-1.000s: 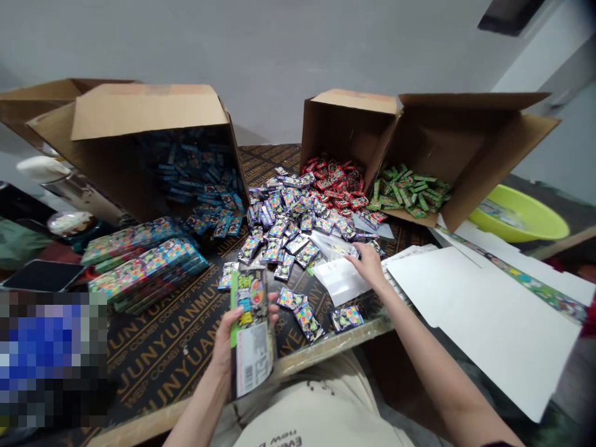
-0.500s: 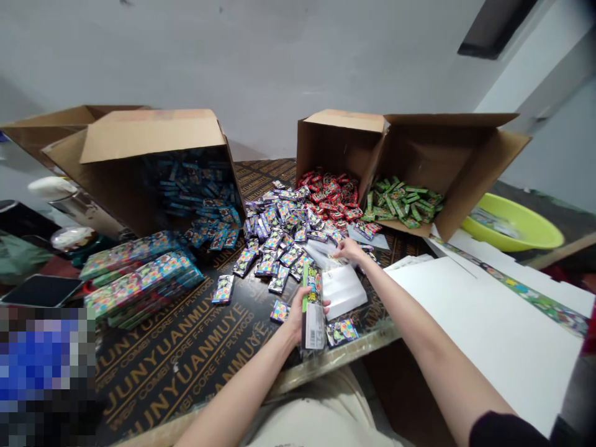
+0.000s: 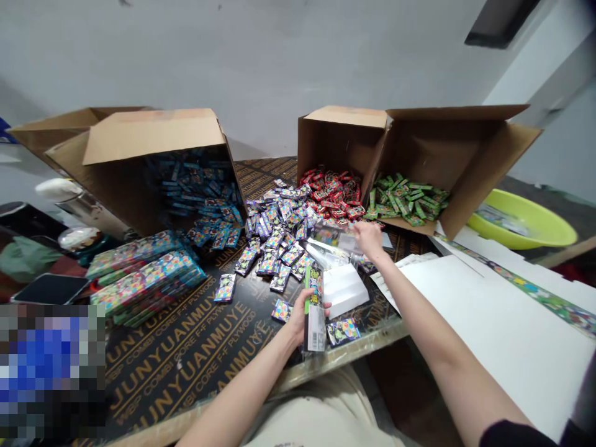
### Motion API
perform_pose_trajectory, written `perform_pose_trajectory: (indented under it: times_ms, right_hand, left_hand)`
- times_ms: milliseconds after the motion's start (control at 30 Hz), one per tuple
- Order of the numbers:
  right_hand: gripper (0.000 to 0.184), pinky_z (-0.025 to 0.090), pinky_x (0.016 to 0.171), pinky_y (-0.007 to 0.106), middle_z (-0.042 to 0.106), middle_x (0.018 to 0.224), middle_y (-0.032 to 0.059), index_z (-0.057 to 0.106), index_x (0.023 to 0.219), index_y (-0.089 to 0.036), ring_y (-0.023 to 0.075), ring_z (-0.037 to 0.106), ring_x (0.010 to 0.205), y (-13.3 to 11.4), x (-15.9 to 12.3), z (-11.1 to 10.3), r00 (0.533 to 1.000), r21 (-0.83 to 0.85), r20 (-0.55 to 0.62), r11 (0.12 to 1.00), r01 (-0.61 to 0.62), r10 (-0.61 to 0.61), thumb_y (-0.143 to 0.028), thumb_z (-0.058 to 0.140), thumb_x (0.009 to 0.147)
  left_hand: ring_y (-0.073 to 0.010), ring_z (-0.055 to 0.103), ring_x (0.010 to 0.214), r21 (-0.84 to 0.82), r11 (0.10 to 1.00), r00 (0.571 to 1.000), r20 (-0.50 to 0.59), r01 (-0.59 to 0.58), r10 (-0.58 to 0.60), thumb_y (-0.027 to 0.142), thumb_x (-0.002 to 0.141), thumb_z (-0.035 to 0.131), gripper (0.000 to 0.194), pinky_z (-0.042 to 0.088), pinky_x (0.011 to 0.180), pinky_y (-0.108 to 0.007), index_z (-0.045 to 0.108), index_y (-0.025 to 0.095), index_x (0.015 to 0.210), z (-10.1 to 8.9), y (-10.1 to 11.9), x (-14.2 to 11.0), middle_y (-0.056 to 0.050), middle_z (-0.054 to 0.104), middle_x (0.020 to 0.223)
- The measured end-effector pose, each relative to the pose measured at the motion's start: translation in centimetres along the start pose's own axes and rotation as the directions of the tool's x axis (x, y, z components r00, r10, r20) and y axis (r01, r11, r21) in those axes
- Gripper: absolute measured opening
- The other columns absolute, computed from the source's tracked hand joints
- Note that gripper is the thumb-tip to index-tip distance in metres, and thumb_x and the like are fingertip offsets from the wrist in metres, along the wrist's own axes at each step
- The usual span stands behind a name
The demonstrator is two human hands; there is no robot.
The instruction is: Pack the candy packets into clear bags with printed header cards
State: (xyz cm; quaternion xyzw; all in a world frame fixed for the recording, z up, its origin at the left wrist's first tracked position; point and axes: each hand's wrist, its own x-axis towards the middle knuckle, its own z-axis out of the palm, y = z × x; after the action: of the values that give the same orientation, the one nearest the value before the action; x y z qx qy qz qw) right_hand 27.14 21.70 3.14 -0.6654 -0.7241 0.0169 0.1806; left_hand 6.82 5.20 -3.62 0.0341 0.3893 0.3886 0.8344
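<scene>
My left hand (image 3: 300, 320) is shut on a clear plastic bag of packets (image 3: 315, 313) with a green edge and a white barcode label, held upright near the table's front edge. My right hand (image 3: 367, 239) pinches a second clear plastic bag (image 3: 329, 237) above a white sheet (image 3: 343, 288). Behind it lies a heap of purple snack packets (image 3: 277, 233), with loose ones (image 3: 225, 287) on the board. Red packets (image 3: 331, 194) and green packets (image 3: 406, 202) spill from tipped cardboard boxes, and blue packets (image 3: 195, 186) fill another.
Banded stacks of multicoloured packets (image 3: 145, 279) lie at the left on the printed plywood tabletop (image 3: 186, 366). Large white card sheets (image 3: 493, 316) lie to the right, and beyond them a yellow-green basin (image 3: 521, 220). A blurred patch covers the lower left corner.
My right hand has moved up and right, lifting the clear bag off the white sheet. My left hand stays about where it was, with its bag. The view has shifted slightly.
</scene>
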Motion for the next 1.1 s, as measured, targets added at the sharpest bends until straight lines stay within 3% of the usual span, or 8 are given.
perform_pose_trajectory:
  times_ms: [167, 267, 400, 600, 733, 833, 967, 1100]
  right_hand:
    - [0.032, 0.039, 0.068, 0.027, 0.067, 0.089, 0.0095, 0.063, 0.093, -0.014, 0.0200, 0.059, 0.080, 4.1, -2.8, -5.2, 0.984, 0.319, -0.175, 0.947, 0.043, 0.014, -0.034, 0.039, 0.086]
    - [0.032, 0.041, 0.062, 0.026, 0.067, 0.081, 0.0056, 0.064, 0.090, -0.015, 0.0184, 0.059, 0.071, 5.7, -6.1, -4.5, 0.991, 0.489, 0.079, 0.871, 0.052, -0.104, -0.038, 0.043, 0.083]
    - [0.022, 0.042, 0.074, 0.033, 0.067, 0.082, 0.0062, 0.069, 0.080, -0.018, 0.0225, 0.059, 0.082, 5.0, -10.0, -1.3, 0.937, 0.324, 0.327, 0.946, 0.013, -0.125, -0.029, 0.050, 0.078]
    - [0.033, 0.039, 0.088, 0.041, 0.061, 0.108, 0.0101, 0.062, 0.107, -0.022, 0.0254, 0.054, 0.101, -4.1, -12.4, 0.0, 0.973, 0.592, 0.163, 0.805, 0.036, -0.164, -0.034, 0.059, 0.076]
    - [0.050, 0.048, 0.079, 0.035, 0.067, 0.097, 0.0048, 0.055, 0.117, -0.024, 0.0206, 0.062, 0.088, -12.7, -15.2, 1.2, 0.806, 0.891, 0.422, 0.351, -0.287, -0.415, -0.036, 0.067, 0.070]
    - [0.057, 0.050, 0.075, 0.034, 0.069, 0.089, 0.0032, 0.055, 0.116, -0.021, 0.0201, 0.064, 0.083, -16.6, -17.1, 2.7, 0.729, 0.861, 0.497, 0.166, -0.480, -0.470, -0.034, 0.073, 0.063]
    - [0.043, 0.051, 0.074, 0.033, 0.070, 0.088, 0.0037, 0.064, 0.099, -0.018, 0.0211, 0.065, 0.080, -18.4, -17.9, 3.6, 0.744, 0.855, 0.509, 0.158, -0.493, -0.434, -0.032, 0.076, 0.060]
    - [0.028, 0.051, 0.059, 0.030, 0.070, 0.073, 0.0018, 0.067, 0.078, -0.015, 0.0187, 0.063, 0.063, -18.6, -17.7, 4.1, 0.781, 0.868, 0.496, 0.254, -0.427, -0.379, -0.033, 0.075, 0.058]
  left_hand:
    - [-0.0227, 0.066, 0.073, -0.059, 0.994, 0.976, 0.196, -0.088, 0.098, 0.048, 0.074, 0.049, 0.055, 0.052, 0.064, -0.031, 0.055, 0.007, 0.110, 0.2, 2.0, -3.2, -0.016, 0.069, 0.091]
    - [-0.0242, 0.065, 0.083, -0.133, 0.968, 0.922, 0.299, -0.213, 0.244, 0.057, 0.073, 0.045, 0.069, 0.051, 0.076, -0.035, 0.051, 0.006, 0.119, -0.3, 3.7, -6.3, -0.017, 0.065, 0.104]
    - [-0.0206, 0.064, 0.087, -0.171, 0.937, 0.923, 0.191, -0.304, 0.334, 0.055, 0.075, 0.047, 0.065, 0.049, 0.084, -0.031, 0.054, 0.005, 0.116, -2.2, 4.9, -8.9, -0.016, 0.064, 0.108]
    - [-0.0225, 0.066, 0.082, -0.099, 0.938, 0.935, 0.102, -0.332, 0.341, 0.040, 0.075, 0.054, 0.045, 0.050, 0.080, -0.033, 0.061, 0.006, 0.104, -3.1, 4.6, -10.2, -0.012, 0.070, 0.089]
    - [-0.0250, 0.066, 0.082, -0.044, 0.884, 0.883, 0.041, -0.465, 0.467, 0.040, 0.073, 0.057, 0.046, 0.050, 0.077, -0.035, 0.059, 0.008, 0.105, -2.6, 4.3, -10.5, -0.011, 0.070, 0.085]
    - [-0.0237, 0.065, 0.084, 0.024, 0.762, 0.760, -0.068, -0.647, 0.647, 0.033, 0.071, 0.062, 0.043, 0.049, 0.077, -0.033, 0.057, 0.012, 0.108, -3.3, 4.4, -10.8, -0.008, 0.070, 0.089]
    - [-0.0233, 0.064, 0.087, 0.184, 0.654, 0.637, -0.147, -0.734, 0.757, 0.031, 0.070, 0.065, 0.039, 0.049, 0.076, -0.031, 0.058, 0.015, 0.105, -5.0, 4.9, -11.5, -0.006, 0.069, 0.093]
    - [-0.0215, 0.064, 0.082, 0.299, 0.615, 0.605, -0.137, -0.730, 0.785, 0.034, 0.072, 0.064, 0.032, 0.048, 0.073, -0.029, 0.061, 0.014, 0.097, -6.1, 4.9, -12.3, -0.007, 0.069, 0.091]
